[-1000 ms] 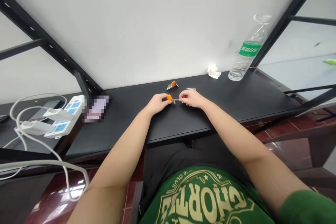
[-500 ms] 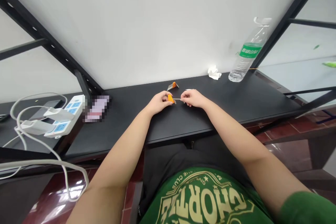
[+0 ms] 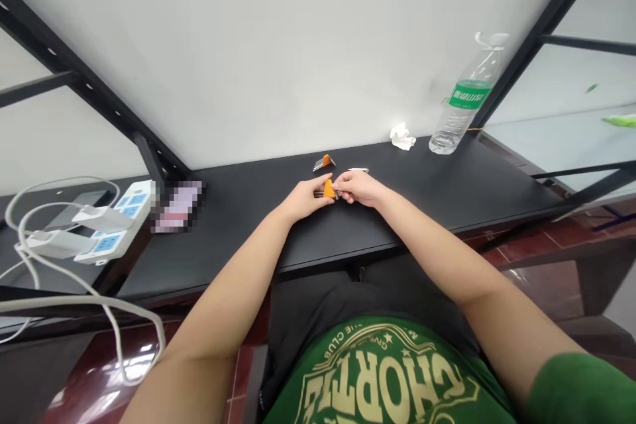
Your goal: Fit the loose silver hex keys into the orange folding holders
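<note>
Between the thumb and fingers of my left hand (image 3: 303, 200) is a small orange hex key holder (image 3: 328, 189), with several dark metal rods showing on its left side. My right hand (image 3: 362, 187) pinches a thin metal hex key (image 3: 336, 193) at the holder's right side, most of it hidden by my fingers and the holder. Just behind the hands, a second orange holder (image 3: 326, 160) with several metal keys lies on the black table. A thin silvery piece (image 3: 358, 169) rests behind my right hand, too small to name for certain.
Crumpled white tissue (image 3: 402, 137) and a clear bottle with a green label (image 3: 467, 94) stand near the wall. To the left lie a blurred-out phone-like object (image 3: 179, 207) and a white power strip (image 3: 116, 222) with looping cables. The black tabletop (image 3: 238, 212) ends close to my body.
My right hand has moved left, up against the orange holder. The long rod that showed between the hands is now mostly out of sight, and rods show on the holder's left.
</note>
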Demonstrator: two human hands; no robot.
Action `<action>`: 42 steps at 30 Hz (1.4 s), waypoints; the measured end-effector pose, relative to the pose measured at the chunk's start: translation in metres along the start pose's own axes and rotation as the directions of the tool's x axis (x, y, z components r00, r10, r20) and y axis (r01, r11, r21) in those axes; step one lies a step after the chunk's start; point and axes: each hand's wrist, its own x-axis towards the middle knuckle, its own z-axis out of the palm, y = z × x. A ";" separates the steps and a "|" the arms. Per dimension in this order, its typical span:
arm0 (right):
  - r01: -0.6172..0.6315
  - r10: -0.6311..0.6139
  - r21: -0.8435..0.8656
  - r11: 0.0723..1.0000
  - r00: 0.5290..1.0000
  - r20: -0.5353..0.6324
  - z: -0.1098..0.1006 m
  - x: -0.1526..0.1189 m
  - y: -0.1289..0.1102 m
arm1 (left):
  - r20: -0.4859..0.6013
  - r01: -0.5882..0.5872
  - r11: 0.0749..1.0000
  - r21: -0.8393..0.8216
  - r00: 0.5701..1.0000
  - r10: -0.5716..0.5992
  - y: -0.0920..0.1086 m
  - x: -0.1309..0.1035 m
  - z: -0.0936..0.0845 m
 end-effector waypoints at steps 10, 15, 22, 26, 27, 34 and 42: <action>0.072 -0.071 0.005 0.997 0.993 -0.089 0.007 0.001 0.002 | -0.085 -0.046 0.917 0.397 0.993 0.087 0.003 0.000 0.004; 0.157 -0.198 -0.269 0.950 0.971 -0.133 0.018 0.000 0.002 | -0.063 -0.082 0.895 0.438 0.991 0.121 0.011 -0.002 0.004; 0.016 -0.478 -0.861 0.508 0.837 -0.266 -0.035 -0.002 -0.001 | -0.158 -0.041 0.926 0.376 0.982 0.108 0.003 -0.004 -0.005; -0.172 -0.338 -0.898 0.404 0.884 -0.322 -0.065 -0.002 0.002 | -0.197 -0.003 0.916 0.401 0.976 0.089 -0.003 -0.002 -0.011; -0.175 -0.319 -0.908 0.382 0.897 -0.307 -0.067 -0.002 0.003 | -0.213 0.009 0.917 0.399 0.974 0.083 -0.004 -0.002 -0.012; -0.171 -0.302 -0.943 0.285 0.918 -0.258 -0.056 -0.002 0.005 | -0.231 0.017 0.929 0.369 0.970 0.074 -0.003 -0.003 -0.014; -0.153 -0.222 -0.957 0.246 0.952 -0.209 -0.036 -0.010 -0.006 | -0.211 0.028 0.902 0.430 0.975 0.071 -0.012 -0.003 -0.017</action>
